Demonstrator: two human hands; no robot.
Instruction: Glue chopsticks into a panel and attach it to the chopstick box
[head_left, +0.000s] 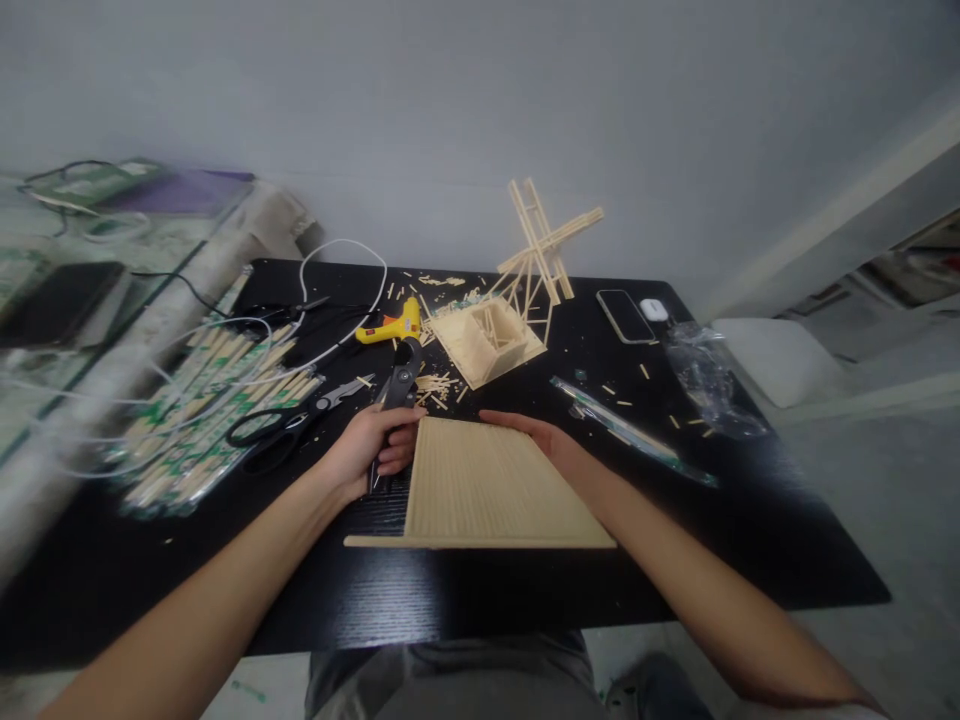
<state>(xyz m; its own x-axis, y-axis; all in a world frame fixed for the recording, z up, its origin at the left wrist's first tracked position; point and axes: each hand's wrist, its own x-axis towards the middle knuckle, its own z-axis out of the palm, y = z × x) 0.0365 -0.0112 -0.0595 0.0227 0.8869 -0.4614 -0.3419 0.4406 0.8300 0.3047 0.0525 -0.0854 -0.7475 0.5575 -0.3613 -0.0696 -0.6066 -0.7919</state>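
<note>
One panel of thin wooden sticks (487, 485) lies between the two hands in the lower centre of the frame, one longer stick (375, 541) along its near edge, jutting out to the left. The left hand (379, 445) has its fingers curled around a black cutter (406, 370), and its thumb reaches the panel's far left corner. The right hand (551, 442) grasps the panel's right side, its fingers extended along the far edge. Both forearms slant inward from the bottom corners.

On the black worktop (750, 540), left of centre, are one pair of scissors (300, 418) and one yellow glue gun (394, 328); many wrapped stick bundles (217, 400), too overlapped to count, lie farther left. One wooden model (499, 345) with a crossed frame stands at upper centre. Toward the right are one phone (626, 316), one white case (653, 310), one narrow packet (630, 430) and crumpled clear plastic (709, 385).
</note>
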